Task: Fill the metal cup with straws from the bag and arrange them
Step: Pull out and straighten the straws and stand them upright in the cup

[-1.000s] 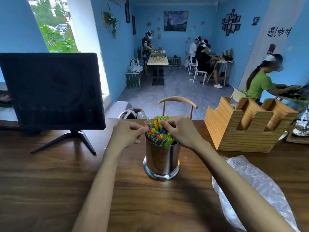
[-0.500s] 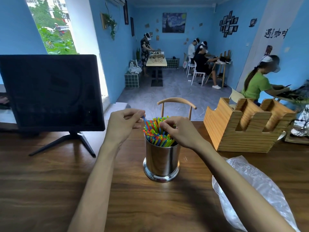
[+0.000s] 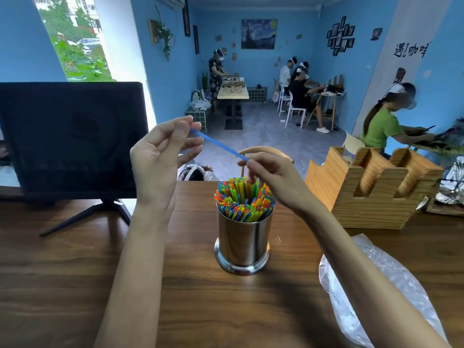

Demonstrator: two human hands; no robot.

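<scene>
Blue-walled room, with a dark wooden table (image 3: pixel 75 285) in the foreground. Several other persons work at tables farther back; what they are handling is too small to make out.

Cut off or obscured: the clear plastic bag (image 3: pixel 371 292) lies crumpled on the table to the right, partly behind the right forearm and cut by the lower frame edge; its contents cannot be determined. The black monitor (image 3: pixel 72 139) at left runs out of frame on its left side. A wooden chair back (image 3: pixel 266 149) behind the table is largely hidden by the right hand.

Containers: the metal cup (image 3: pixel 243 243) stands upright at the table's centre, packed with multicoloured straws (image 3: pixel 243 199) whose ends project above the rim. A wooden holder (image 3: pixel 371 189) stands at right; nothing is visible in its slots from this angle.

Hands: the left hand (image 3: pixel 163 156) is raised to the left of the cup, above it, thumb and fingertips pinching one end of a single blue straw (image 3: pixel 216 143). The straw slopes down to the right hand (image 3: pixel 273 174), whose curled fingers pinch its other end just above the straws in the cup.
</scene>
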